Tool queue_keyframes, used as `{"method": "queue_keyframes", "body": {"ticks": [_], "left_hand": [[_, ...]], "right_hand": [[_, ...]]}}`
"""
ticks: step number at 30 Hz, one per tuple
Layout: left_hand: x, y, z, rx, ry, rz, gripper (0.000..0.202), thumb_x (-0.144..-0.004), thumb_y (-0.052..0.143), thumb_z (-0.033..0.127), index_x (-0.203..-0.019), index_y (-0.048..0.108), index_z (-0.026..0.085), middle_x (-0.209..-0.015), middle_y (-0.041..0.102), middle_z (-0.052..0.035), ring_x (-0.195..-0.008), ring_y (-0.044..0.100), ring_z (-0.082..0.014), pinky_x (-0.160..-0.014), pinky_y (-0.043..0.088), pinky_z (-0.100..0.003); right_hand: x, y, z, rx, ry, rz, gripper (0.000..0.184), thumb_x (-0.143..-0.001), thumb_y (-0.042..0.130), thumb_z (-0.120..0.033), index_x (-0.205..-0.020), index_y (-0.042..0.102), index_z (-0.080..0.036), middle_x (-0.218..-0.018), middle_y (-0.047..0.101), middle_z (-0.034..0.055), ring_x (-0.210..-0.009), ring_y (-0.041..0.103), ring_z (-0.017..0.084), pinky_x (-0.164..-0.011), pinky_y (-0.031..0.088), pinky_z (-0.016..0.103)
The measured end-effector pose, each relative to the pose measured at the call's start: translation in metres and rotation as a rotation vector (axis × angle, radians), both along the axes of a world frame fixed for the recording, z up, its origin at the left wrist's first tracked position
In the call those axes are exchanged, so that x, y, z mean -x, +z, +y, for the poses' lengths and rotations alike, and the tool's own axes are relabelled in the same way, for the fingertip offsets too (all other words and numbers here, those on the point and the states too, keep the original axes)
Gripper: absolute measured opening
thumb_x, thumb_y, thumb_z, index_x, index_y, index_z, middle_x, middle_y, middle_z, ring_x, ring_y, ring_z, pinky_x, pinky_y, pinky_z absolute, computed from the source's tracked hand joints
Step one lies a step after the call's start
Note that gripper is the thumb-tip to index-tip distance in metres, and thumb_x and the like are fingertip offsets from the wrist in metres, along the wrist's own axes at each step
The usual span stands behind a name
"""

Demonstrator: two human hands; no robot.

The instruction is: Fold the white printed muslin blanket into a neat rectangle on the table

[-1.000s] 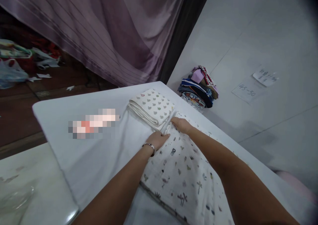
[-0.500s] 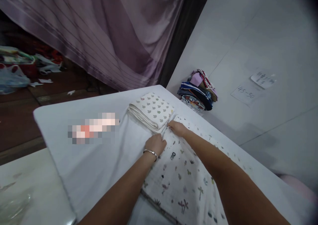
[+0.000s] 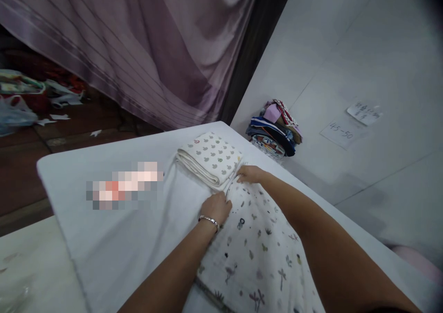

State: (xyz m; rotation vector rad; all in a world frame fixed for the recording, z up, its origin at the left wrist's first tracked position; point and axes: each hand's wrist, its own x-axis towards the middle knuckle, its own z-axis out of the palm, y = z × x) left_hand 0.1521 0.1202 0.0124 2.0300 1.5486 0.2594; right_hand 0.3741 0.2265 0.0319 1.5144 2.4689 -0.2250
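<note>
A pale wall (image 3: pixel 380 59) rose at right, a purple curtain (image 3: pixel 155 50) hung behind, and a white tabletop (image 3: pixel 114 248) stretched below. On it lay a printed cloth (image 3: pixel 256 248), running out of view toward the person; a folded cloth (image 3: pixel 212 156) sat just past its far end. The left hand (image 3: pixel 215 209) curled around the printed cloth's far edge, and the right hand (image 3: pixel 249 174) pinched that edge farther along. The step looked like straightening the edge; the next move seemed to call for an even hold. The folded cloth blocked the far side, the tabletop's right edge ran near the right hand, and more room lay leftward.
</note>
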Motion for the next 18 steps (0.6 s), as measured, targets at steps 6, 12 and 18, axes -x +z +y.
{"method": "queue_keyframes", "body": {"ticks": [6, 12, 18], "left_hand": [[0.000, 0.000, -0.001, -0.005, -0.002, -0.005, 0.027, -0.078, 0.039, 0.034, -0.084, 0.060, 0.017, -0.088, 0.067, -0.0115, -0.085, 0.063, -0.0268, -0.069, 0.046, -0.035], [-0.002, -0.001, -0.001, -0.006, -0.004, 0.001, 0.027, -0.078, 0.039, 0.034, -0.087, 0.059, 0.017, -0.088, 0.067, -0.0122, -0.085, 0.063, -0.0267, -0.069, 0.046, -0.036], [-0.002, -0.004, 0.000, -0.006, 0.000, -0.010, 0.027, -0.078, 0.039, 0.034, -0.085, 0.059, 0.018, -0.086, 0.067, -0.0114, -0.084, 0.063, -0.0273, -0.068, 0.046, -0.036]], "right_hand": [[-0.021, 0.001, 0.014, -0.187, -0.387, 0.232, 0.041, -0.074, 0.067, -0.037, -0.113, 0.060, -0.024, -0.120, 0.058, 0.0035, -0.099, 0.057, 0.019, -0.085, 0.041, 0.025], [-0.028, -0.006, 0.024, -0.221, -0.811, 0.207, 0.027, -0.085, 0.047, -0.031, -0.085, 0.068, -0.013, -0.077, 0.068, 0.0083, -0.075, 0.062, 0.018, -0.065, 0.043, 0.024], [-0.023, -0.019, 0.040, -0.139, -0.935, 0.169, 0.036, -0.082, 0.051, -0.039, -0.065, 0.065, -0.011, -0.052, 0.060, 0.0095, -0.062, 0.061, 0.021, -0.060, 0.043, 0.025]]}}
